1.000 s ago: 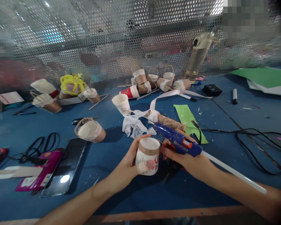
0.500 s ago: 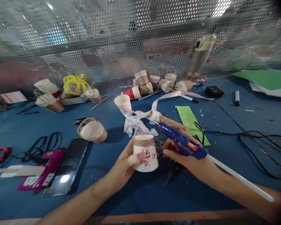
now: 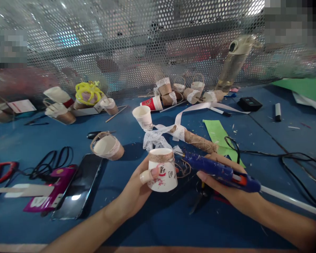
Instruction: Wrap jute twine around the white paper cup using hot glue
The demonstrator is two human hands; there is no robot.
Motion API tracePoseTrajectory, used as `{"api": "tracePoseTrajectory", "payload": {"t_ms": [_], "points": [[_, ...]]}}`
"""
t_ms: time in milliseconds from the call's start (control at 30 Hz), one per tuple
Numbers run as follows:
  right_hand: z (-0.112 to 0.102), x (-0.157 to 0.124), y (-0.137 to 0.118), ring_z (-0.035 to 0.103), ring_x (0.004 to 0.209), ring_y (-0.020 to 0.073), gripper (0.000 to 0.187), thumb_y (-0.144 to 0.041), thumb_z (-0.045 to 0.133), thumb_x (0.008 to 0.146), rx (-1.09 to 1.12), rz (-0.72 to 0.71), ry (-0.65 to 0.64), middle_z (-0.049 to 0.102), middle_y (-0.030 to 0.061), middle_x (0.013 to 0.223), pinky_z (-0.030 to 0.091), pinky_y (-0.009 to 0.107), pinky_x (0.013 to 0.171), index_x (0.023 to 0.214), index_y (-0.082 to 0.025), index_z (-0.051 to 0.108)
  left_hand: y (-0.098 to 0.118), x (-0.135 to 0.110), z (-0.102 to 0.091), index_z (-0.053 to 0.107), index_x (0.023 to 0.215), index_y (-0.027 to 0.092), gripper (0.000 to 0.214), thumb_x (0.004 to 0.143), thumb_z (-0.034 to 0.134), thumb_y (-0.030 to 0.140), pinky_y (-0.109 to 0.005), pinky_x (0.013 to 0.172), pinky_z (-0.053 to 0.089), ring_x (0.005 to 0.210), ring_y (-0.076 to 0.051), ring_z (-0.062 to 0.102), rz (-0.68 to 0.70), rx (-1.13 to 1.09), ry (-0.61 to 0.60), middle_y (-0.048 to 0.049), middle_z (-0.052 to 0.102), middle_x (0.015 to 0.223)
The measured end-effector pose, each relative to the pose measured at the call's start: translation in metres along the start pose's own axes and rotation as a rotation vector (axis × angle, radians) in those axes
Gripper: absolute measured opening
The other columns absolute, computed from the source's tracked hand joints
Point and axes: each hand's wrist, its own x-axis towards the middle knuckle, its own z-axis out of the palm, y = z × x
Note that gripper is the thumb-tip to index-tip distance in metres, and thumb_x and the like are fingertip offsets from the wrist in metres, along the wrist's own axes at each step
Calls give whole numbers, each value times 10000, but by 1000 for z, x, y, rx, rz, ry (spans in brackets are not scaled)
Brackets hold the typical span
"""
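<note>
My left hand (image 3: pixel 136 186) grips a white paper cup (image 3: pixel 163 172) with a burlap band around its rim and red print on its side, thumb across the front. My right hand (image 3: pixel 223 184) holds a blue glue gun (image 3: pixel 215 169) with an orange trigger, lying nearly level. Its nozzle points left and sits just right of the cup's burlap band. A white glue stick (image 3: pixel 292 201) juts out of the gun's back toward the lower right. Thin twine (image 3: pixel 182 170) dangles between cup and gun.
On the blue table (image 3: pixel 152 225) lie a tipped burlap-wrapped cup (image 3: pixel 107 147), a phone (image 3: pixel 77 185), a magenta card (image 3: pixel 45 196), black cables (image 3: pixel 287 154), a green paper strip (image 3: pixel 218 135), lace and burlap ribbon (image 3: pixel 173 135), scissors (image 3: pixel 200 196) and several finished cups by the perforated metal screen (image 3: pixel 147 52).
The cup has turned in my left hand, showing more red print. My right hand has lowered the glue gun and swung it flatter, its nozzle now close to the cup's band.
</note>
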Motion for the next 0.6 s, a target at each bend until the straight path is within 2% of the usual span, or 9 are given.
{"api": "tracePoseTrajectory", "payload": {"t_ms": [167, 300, 467, 600], "points": [[-1, -1, 1, 482, 496, 135, 244, -267, 611, 859, 83, -106, -116, 534, -32, 600, 364, 293, 482, 666, -243, 464, -1, -1, -5, 674, 1196, 203, 386, 827, 648, 313, -317, 859, 517, 990, -256, 686, 19, -15, -39, -81, 766, 1074], [-2, -3, 3, 469, 501, 136, 224, -200, 601, 814, 67, -141, -128, 525, -26, 615, 331, 287, 465, 667, -241, 437, -1, -2, -6, 693, 1171, 215, 363, 824, 664, 316, -291, 842, 529, 979, -238, 695, 31, -1, -72, -69, 772, 1068], [-7, -3, 5, 463, 530, 135, 234, -140, 583, 784, -38, -155, -147, 513, -30, 638, 342, 290, 516, 677, -239, 399, -2, -3, -4, 685, 1171, 239, 371, 809, 695, 322, -309, 830, 531, 996, -261, 696, 61, 81, -7, -61, 762, 1106], [-8, -4, 5, 399, 532, 122, 261, -113, 569, 767, -83, -222, -152, 468, -46, 631, 302, 280, 516, 689, -240, 355, -3, -3, -4, 641, 1230, 273, 441, 801, 716, 345, -334, 933, 481, 1175, -301, 608, 91, 201, 52, -50, 700, 1255]]}}
